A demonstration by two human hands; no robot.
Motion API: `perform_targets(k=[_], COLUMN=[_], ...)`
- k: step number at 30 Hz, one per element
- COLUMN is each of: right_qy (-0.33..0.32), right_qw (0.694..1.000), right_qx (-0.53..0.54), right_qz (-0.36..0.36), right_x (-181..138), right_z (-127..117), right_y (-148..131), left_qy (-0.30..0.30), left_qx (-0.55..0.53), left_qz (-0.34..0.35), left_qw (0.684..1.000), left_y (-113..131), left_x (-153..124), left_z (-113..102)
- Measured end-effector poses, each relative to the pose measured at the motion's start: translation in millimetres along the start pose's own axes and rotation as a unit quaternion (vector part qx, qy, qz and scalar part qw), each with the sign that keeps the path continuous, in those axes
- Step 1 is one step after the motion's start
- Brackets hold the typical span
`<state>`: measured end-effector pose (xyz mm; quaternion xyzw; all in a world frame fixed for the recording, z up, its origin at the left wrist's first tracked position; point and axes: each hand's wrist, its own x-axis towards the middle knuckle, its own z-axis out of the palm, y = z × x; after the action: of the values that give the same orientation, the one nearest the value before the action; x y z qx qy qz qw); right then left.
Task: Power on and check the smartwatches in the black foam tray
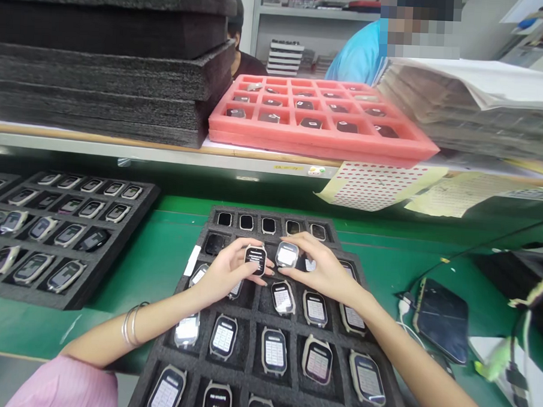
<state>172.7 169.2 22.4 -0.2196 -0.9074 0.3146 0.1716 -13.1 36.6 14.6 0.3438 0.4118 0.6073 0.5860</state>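
Observation:
My left hand (233, 266) grips a smartwatch case (255, 260) whose dark screen shows lines of white text, the thumb resting on its face. Close beside it, my right hand (320, 262) pinches a second smartwatch case (287, 254) by its edges; its screen is lit white. Neither watch has a strap. Both hands are above a black foam tray (249, 295) divided into compartments. Watch cases fill many of these, such as one watch (283, 297) just below my right hand, mostly with white lists on their screens.
A second foam tray of watches (139, 207) lies left on the green table (171, 235). On the shelf stand stacked black foam (97, 76), a pink foam tray (321, 142) and a paper stack (482, 117). A black device (441, 319) with cables lies right. Two people sit beyond.

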Motion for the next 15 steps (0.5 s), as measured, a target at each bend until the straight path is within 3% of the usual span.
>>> perform_targets(k=[6, 10, 15], right_qy=[-0.06, -0.068, -0.141], right_qw=[0.988, 0.99, 0.982], right_qx=[-0.121, -0.074, 0.044], right_qz=[-0.071, -0.099, -0.117], right_x=[10.0, 26.6, 66.2], right_z=[-0.1, -3.2, 14.7], right_y=[-0.3, -12.7, -31.7], left_qy=[-0.004, 0.004, -0.011], left_qx=[0.006, 0.003, -0.017], left_qz=[0.0, 0.003, 0.03], left_qw=[1.0, 1.0, 0.999], left_y=[2.0, 4.0, 10.2], left_x=[1.8, 1.3, -3.9], left_z=[-1.6, -1.8, -1.8])
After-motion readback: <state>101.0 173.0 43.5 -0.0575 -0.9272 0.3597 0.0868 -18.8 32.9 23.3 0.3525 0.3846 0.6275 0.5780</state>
